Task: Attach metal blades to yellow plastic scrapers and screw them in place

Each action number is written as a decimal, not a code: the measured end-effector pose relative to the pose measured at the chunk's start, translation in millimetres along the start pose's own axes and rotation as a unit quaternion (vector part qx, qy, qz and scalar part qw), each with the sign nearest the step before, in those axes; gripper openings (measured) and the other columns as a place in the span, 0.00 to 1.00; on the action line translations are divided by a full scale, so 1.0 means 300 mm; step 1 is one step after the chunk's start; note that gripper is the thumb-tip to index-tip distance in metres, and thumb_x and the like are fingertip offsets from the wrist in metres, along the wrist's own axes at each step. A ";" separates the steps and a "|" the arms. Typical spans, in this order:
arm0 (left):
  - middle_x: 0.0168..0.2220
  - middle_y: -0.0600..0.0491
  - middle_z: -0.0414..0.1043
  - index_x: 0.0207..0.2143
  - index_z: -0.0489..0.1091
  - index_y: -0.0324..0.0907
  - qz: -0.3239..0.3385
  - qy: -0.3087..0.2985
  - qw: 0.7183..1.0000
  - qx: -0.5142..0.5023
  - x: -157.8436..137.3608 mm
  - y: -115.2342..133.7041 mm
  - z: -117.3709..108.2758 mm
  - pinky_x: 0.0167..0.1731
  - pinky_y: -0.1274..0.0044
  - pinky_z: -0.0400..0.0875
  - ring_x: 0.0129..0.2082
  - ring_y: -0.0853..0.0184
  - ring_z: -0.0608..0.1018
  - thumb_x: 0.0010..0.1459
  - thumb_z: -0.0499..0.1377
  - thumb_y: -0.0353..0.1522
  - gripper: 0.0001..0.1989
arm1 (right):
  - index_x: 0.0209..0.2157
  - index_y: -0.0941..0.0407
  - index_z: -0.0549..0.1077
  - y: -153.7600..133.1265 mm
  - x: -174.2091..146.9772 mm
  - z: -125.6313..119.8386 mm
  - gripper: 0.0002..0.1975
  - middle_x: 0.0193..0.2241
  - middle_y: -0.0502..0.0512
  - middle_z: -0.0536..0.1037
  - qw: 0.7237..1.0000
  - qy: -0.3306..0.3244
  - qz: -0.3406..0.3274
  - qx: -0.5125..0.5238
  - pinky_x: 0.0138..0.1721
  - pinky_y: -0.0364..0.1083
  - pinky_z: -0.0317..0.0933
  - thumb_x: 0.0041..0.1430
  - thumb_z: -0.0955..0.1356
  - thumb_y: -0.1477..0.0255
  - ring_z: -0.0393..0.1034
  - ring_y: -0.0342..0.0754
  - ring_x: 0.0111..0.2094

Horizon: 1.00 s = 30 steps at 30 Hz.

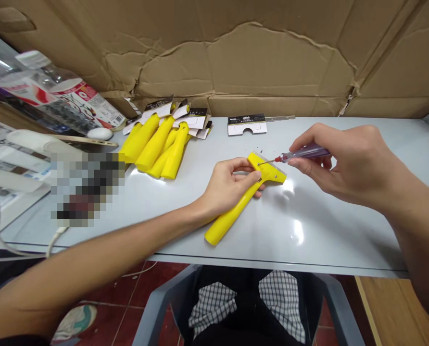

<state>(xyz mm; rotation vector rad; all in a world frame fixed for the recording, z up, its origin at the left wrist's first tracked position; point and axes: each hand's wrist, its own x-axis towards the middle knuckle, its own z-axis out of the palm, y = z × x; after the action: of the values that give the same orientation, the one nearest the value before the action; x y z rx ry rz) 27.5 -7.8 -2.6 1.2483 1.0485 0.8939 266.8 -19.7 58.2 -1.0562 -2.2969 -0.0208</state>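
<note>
A yellow plastic scraper [236, 206] lies on the pale grey table [308, 230], handle toward me, head away. My left hand [229, 185] grips it just below the head. My right hand [344, 161] holds a small screwdriver [301, 154] with a clear purple handle and a red collar. Its thin metal tip touches the scraper's head near the left end.
A pile of several yellow scrapers [157, 144] with card labels lies at the back left. One loose card label [246, 124] sits behind the hands. A plastic bottle [56, 96], papers and a white cable [56, 238] crowd the left side. Cardboard [254, 57] forms the back wall.
</note>
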 end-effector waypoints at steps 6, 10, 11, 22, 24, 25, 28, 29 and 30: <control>0.44 0.42 0.82 0.43 0.76 0.34 0.002 0.000 1.000 -0.004 0.004 -0.005 0.001 0.33 0.72 0.87 0.34 0.60 0.88 0.63 0.69 0.32 0.10 | 0.41 0.51 0.77 0.004 -0.001 0.003 0.03 0.25 0.47 0.80 1.000 0.021 -0.005 -0.021 0.28 0.47 0.63 0.67 0.73 0.68 0.71 0.46 0.22; 0.45 0.41 0.82 0.42 0.76 0.34 0.004 0.000 1.000 -0.003 0.006 -0.007 -0.002 0.33 0.72 0.87 0.35 0.61 0.88 0.64 0.68 0.32 0.10 | 0.40 0.50 0.77 -0.001 0.004 0.006 0.01 0.28 0.48 0.82 1.000 0.012 -0.008 -0.011 0.30 0.48 0.66 0.67 0.72 0.70 0.75 0.47 0.25; 0.46 0.41 0.82 0.43 0.76 0.34 0.004 0.001 1.000 -0.001 0.006 -0.007 -0.003 0.34 0.72 0.87 0.35 0.61 0.88 0.64 0.68 0.32 0.10 | 0.40 0.49 0.78 -0.003 0.005 0.005 0.02 0.29 0.48 0.83 1.000 0.005 -0.008 -0.006 0.31 0.48 0.67 0.67 0.71 0.70 0.77 0.48 0.27; 0.49 0.39 0.82 0.42 0.76 0.34 -0.001 0.006 1.000 0.009 0.001 0.006 0.002 0.33 0.72 0.87 0.34 0.61 0.88 0.64 0.67 0.30 0.08 | 0.38 0.52 0.78 -0.013 0.003 -0.009 0.01 0.27 0.46 0.83 0.999 0.024 -0.024 -0.014 0.29 0.47 0.66 0.66 0.74 0.70 0.75 0.45 0.24; 0.49 0.40 0.82 0.43 0.76 0.34 -0.001 0.005 1.000 0.015 0.003 0.001 -0.001 0.33 0.72 0.87 0.34 0.61 0.88 0.64 0.67 0.31 0.09 | 0.38 0.51 0.79 -0.015 0.003 -0.008 0.01 0.27 0.47 0.84 1.000 0.018 -0.010 -0.023 0.29 0.47 0.66 0.66 0.73 0.70 0.75 0.46 0.24; 0.48 0.40 0.82 0.43 0.76 0.35 -0.001 0.006 1.000 0.017 0.004 0.000 -0.001 0.33 0.71 0.87 0.33 0.61 0.88 0.64 0.68 0.31 0.09 | 0.38 0.51 0.79 -0.017 0.004 -0.008 0.01 0.28 0.48 0.84 1.000 0.016 -0.006 -0.023 0.29 0.48 0.67 0.66 0.72 0.70 0.75 0.47 0.24; 0.48 0.41 0.82 0.43 0.77 0.34 -0.002 0.008 1.000 0.022 0.006 0.003 0.000 0.33 0.72 0.87 0.32 0.62 0.88 0.65 0.67 0.31 0.08 | 0.38 0.50 0.79 -0.026 0.010 -0.008 0.03 0.29 0.49 0.84 1.000 0.009 -0.007 -0.011 0.31 0.48 0.68 0.68 0.71 0.71 0.77 0.47 0.26; 0.48 0.40 0.82 0.43 0.77 0.34 -0.003 0.009 1.000 0.023 0.005 0.006 0.001 0.33 0.72 0.87 0.33 0.62 0.88 0.65 0.67 0.31 0.08 | 0.38 0.50 0.78 -0.030 0.012 -0.009 0.04 0.29 0.49 0.84 1.000 0.006 -0.012 -0.005 0.31 0.48 0.68 0.69 0.70 0.72 0.77 0.47 0.27; 0.49 0.40 0.82 0.43 0.77 0.34 -0.004 0.009 1.000 0.024 0.005 0.009 0.003 0.33 0.72 0.87 0.33 0.62 0.88 0.65 0.67 0.30 0.08 | 0.38 0.50 0.78 -0.032 0.013 -0.010 0.05 0.30 0.48 0.84 1.000 0.001 -0.017 0.001 0.32 0.48 0.68 0.69 0.70 0.73 0.77 0.47 0.28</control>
<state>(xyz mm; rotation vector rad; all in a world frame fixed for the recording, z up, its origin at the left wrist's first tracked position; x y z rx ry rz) 28.7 -6.4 0.0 1.2772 1.0942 0.8807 259.7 -24.3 65.1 -1.0151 -2.3118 -0.0330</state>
